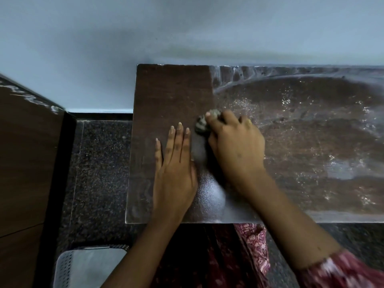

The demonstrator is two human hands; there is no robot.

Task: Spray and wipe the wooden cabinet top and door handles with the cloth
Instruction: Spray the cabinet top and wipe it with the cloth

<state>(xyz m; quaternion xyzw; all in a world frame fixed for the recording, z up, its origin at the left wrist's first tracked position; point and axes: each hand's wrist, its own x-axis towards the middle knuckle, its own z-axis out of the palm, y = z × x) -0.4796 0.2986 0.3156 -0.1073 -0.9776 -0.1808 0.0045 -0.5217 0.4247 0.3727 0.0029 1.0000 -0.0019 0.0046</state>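
Head view: you wipe near the left end of the top with a bunched cloth.
Your right hand (236,142) clenches the cloth (202,125), thumb over the wad, on the top (170,90). Your left hand (174,163) lies flat just beside it, fingers straight, holding nothing. The top's long axis runs left to right along the wall. The cloth is a crumpled wad stretched roughly back to front, its near part blurred. White specks and streaks cover the wood to the right, while the back-left corner looks dark and clean. My advice is to press evenly and draw overlapping strokes along that axis, working rightward and up to the wall.
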